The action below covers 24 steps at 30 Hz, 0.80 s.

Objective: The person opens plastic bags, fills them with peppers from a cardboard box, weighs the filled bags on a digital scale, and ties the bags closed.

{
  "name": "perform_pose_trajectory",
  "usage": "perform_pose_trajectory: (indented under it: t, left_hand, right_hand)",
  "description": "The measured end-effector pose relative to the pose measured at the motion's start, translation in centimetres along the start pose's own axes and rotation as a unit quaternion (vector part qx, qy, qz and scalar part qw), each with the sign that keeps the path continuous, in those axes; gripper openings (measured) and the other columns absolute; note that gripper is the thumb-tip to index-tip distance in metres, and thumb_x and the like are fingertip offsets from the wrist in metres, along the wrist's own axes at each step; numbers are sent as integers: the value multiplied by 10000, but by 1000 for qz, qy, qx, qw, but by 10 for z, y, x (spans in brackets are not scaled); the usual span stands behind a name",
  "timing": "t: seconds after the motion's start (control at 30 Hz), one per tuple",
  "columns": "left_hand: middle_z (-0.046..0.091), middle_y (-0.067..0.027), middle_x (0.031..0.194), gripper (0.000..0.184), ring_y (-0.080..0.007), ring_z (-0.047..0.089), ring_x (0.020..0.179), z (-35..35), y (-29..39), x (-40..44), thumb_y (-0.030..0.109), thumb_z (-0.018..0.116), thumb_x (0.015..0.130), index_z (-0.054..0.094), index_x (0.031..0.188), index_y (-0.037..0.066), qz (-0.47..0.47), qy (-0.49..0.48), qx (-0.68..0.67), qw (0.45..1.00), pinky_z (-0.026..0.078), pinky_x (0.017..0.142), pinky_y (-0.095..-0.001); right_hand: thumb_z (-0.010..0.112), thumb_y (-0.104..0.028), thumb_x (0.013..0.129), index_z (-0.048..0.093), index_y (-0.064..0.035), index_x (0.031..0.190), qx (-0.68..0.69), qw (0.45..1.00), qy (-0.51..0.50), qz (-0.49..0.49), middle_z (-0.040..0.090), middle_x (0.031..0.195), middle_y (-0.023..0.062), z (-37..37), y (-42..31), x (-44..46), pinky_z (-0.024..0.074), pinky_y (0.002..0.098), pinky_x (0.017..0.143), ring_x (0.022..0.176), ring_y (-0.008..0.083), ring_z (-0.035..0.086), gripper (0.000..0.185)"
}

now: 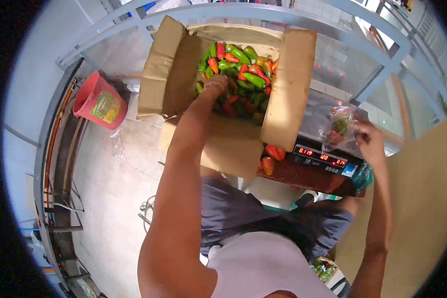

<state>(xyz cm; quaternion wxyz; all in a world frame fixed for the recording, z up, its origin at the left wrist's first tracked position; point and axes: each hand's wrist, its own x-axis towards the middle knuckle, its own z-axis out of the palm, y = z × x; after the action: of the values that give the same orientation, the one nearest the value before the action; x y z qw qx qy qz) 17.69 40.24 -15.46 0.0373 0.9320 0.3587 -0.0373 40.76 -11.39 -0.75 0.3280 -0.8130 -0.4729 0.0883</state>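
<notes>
My left hand (216, 85) reaches into an open cardboard box (289, 89) and touches the heap of red and green peppers (253, 78) there. Its fingers are blurred and partly hidden among the peppers, so their grip does not show. On the right, my right hand (369, 138) is closed on the edge of a clear plastic bag (336, 130) with some red and green peppers inside. That bag is on the plate of a digital scale (328, 160), whose display glows red with 0.119, 1.20 and 0.14. A few red peppers (272, 158) lie between the box and the scale.
A red bucket (100, 102) with a yellow label stands on the tiled floor at left. Pale metal railing (263, 12) runs behind the box. A large cardboard sheet (417, 208) rises at right. Below, a container of small peppers (324, 269) sits near my leg.
</notes>
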Motion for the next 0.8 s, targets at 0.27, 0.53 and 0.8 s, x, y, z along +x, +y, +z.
perform_pose_trajectory:
  t: [0.27,0.53,0.8]
  left_hand:
    - [709,-196,1074,250,-346,703,988,7,35,-24,140,540,894,710,1034,23,105,-36,43,993,573,824,-473]
    - [726,-170,1009,404,-337,708,905,43,7,-6,296,667,836,677,1150,42,88,41,30,995,567,791,-457]
    - [727,-73,916,429,-143,640,776,-95,8,-96,95,704,855,654,1280,66,81,-10,-328,941,525,724,-302]
  right_hand:
    - [674,-30,902,729,-60,1139,76,979,190,6,648,1271,129,24,-4,-60,474,343,982,1159,228,610,246]
    - [720,-31,861,759,-67,1090,90,956,278,7,611,1339,134,44,-35,-88,442,372,1025,1232,255,566,235]
    - [775,-119,823,751,-134,1148,-45,968,246,-3,498,1463,203,59,-42,-98,311,424,1136,1371,356,445,326]
